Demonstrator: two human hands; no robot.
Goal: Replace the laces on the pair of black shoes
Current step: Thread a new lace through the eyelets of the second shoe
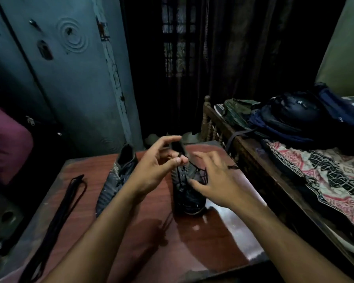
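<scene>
Left hand (157,166) pinches the lace (189,160) between thumb and forefinger above the right shoe (187,188). Right hand (215,180), fingers spread and loosely curled, hovers beside that shoe; grip indeterminate.

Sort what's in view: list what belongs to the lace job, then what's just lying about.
Part of the job:
right shoe, being laced
left shoe
lace pinched by the left hand
right hand over the shoe
bundle of laces on the table

Lying about:
backpack
patterned bedcover
maroon bag
</scene>
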